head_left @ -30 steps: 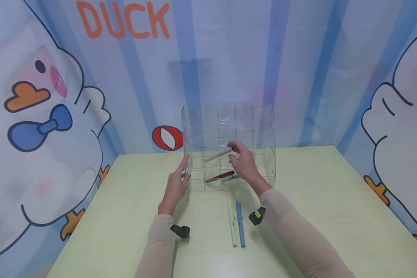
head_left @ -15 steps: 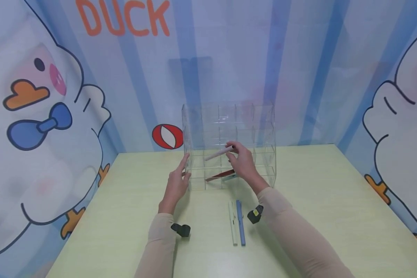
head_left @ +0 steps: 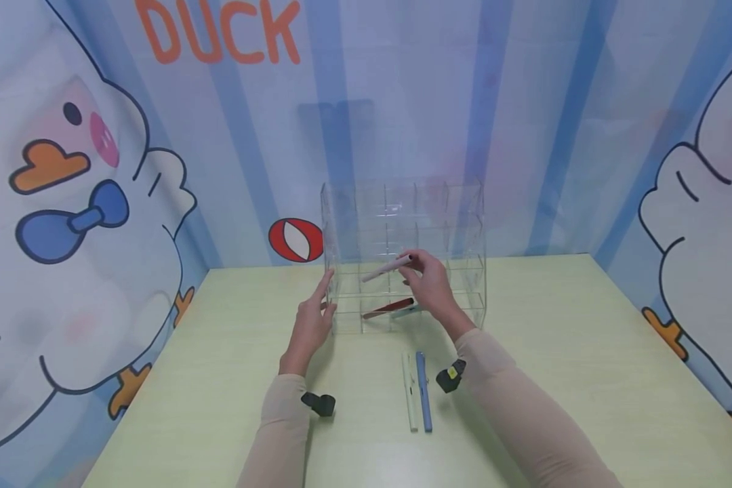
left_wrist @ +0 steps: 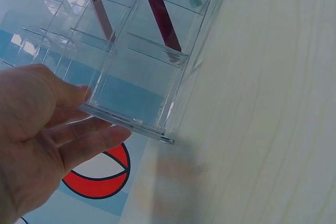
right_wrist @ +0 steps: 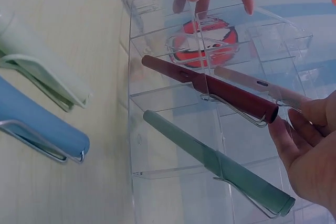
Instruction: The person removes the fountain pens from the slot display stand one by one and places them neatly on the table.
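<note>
A clear multi-tier acrylic organizer (head_left: 345, 305) stands on the table, divided into compartments. My left hand (head_left: 310, 324) holds its left side wall, the thumb on one face and the other fingers on the opposite face. Between the thumb and fingers of my right hand (head_left: 430, 281) is the capped end of a pale pink pen (head_left: 385, 268), its other end slanting down to the left into a second-row compartment. A dark red pen (right_wrist: 210, 87) leans in the bottom row. Beside it leans a mint-green pen (right_wrist: 215, 161), partly hidden by my right hand in the head view.
On the table in front of the organizer lie a pale green pen (head_left: 409, 393) and a blue pen (head_left: 423, 393), side by side. A printed cloth backdrop (head_left: 402, 102) with cartoon ducks hangs behind and at both sides.
</note>
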A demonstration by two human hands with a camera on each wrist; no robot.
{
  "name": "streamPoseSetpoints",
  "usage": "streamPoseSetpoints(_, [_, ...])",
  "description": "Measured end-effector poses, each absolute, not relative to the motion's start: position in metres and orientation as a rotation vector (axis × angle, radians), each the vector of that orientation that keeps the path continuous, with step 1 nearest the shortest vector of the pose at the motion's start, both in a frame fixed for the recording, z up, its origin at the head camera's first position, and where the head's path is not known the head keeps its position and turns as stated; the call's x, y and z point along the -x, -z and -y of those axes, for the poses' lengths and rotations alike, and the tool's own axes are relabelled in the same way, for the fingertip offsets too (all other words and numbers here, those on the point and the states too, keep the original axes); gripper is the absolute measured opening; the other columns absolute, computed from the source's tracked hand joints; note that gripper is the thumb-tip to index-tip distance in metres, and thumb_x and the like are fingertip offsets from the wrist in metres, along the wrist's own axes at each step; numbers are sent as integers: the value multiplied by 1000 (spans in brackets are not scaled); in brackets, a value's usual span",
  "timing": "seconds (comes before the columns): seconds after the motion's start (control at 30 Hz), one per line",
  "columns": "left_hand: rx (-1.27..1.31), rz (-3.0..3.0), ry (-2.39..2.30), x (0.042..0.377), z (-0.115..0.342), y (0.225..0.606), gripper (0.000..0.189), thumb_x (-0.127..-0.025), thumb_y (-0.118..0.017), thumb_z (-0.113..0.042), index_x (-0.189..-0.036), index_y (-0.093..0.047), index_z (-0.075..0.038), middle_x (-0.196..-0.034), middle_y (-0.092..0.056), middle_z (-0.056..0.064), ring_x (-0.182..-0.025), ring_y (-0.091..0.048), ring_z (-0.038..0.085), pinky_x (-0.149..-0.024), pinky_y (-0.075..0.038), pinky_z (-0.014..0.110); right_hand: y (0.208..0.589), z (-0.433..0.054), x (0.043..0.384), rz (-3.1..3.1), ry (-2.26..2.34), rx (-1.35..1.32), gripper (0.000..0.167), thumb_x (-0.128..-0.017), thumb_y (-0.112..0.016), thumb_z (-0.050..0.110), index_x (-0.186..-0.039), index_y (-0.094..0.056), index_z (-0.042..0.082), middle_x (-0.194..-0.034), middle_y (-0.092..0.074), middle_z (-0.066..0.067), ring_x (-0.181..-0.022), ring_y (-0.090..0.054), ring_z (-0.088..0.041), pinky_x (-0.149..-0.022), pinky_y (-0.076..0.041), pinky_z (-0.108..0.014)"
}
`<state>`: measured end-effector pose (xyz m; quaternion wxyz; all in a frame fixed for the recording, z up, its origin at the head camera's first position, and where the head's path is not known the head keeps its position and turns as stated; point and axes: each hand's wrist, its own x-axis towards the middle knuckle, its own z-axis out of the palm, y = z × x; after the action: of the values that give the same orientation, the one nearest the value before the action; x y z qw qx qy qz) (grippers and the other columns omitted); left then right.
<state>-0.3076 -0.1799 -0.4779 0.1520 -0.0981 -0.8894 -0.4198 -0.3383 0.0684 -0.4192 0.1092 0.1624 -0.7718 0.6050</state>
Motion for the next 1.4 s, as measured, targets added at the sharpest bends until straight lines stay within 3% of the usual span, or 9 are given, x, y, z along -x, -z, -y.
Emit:
streamPoseSetpoints(0.4, [288, 2553, 1218, 306, 180, 478, 77, -99, -59, 0, -160, -25, -32, -152, -43, 20, -122, -59, 39, -97, -53, 48, 423, -74, 341, 2182, -1946, -478, 29, -99, -62, 7, -126, -61, -5, -120, -63, -22, -113, -62, -31, -84, -60, -33])
streamPoseSetpoints(0.63, [273, 2564, 1230, 307, 179, 477, 77, -99, -59, -1, -159, -24, -36, -153, -42, 18, -124, -57, 37, -99, -52, 47, 422, -81, 338, 2106, -1995, -489, 29, -99, -63, 7, -125, -61, -5, -119, -65, -20, -104, -64, -22, -84, -60, -33])
streamPoseSetpoints(0.93, [285, 2561, 1209, 306, 179, 478, 76, -99, -58, 0, -160, -25, -32, -153, -42, 19, -123, -58, 39, -98, -52, 48, 419, -88, 333, 2043, -2032, -464, 31, -99, -63, 7, -126, -59, -6, -120, -63, -24, -102, -64, -17, -85, -59, -32])
streamPoseSetpoints(1.2, [297, 2555, 1198, 306, 180, 478, 76, -99, -59, 0, -160, -25, -31, -153, -42, 20, -122, -58, 39, -99, -52, 48, 417, -96, 329, 2016, -2037, -454, 34, -100, -59, 2, -130, -54, -12, -123, -60, -30, -102, -64, -11, -87, -58, -40])
streamPoseSetpoints(1.4, [293, 2551, 1197, 307, 180, 478, 76, -98, -59, 1, -159, -26, -30, -152, -43, 21, -121, -60, 39, -98, -52, 49, 417, -100, 328, 1940, -2077, -419, 35, -99, -61, 6, -129, -55, -10, -122, -61, -27, -104, -65, -14, -85, -59, -34])
